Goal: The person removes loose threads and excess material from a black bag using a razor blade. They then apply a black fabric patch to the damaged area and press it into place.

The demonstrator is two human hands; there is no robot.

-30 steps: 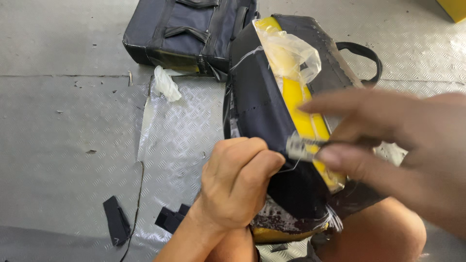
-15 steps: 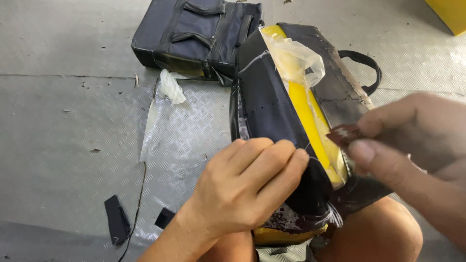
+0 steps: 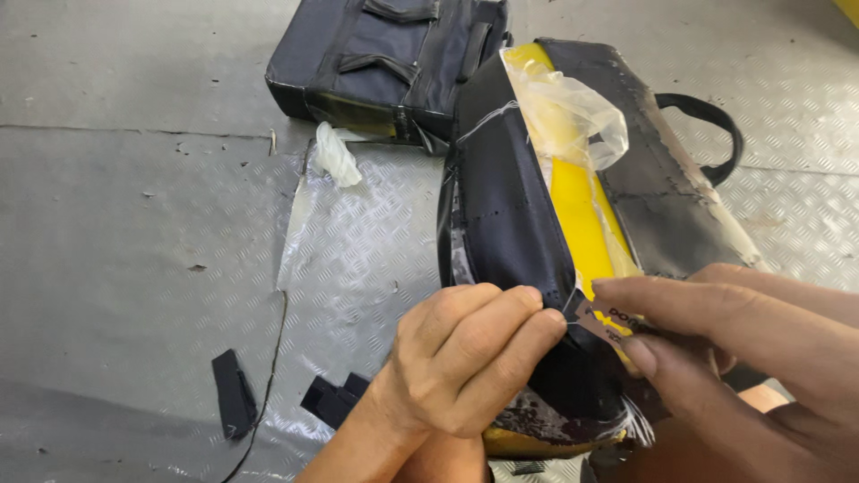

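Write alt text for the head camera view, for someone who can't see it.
Two bare hands work at the near end of a black and yellow bag: the left hand pinches its black edge, the right hand holds a small tag between thumb and finger. A second black bag and plastic scraps lie on the metal floor.

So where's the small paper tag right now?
In the head view, lower right of centre: the paper tag is pinched in the right hand, beside the left hand's fingertips, at the near end of the black and yellow bag.
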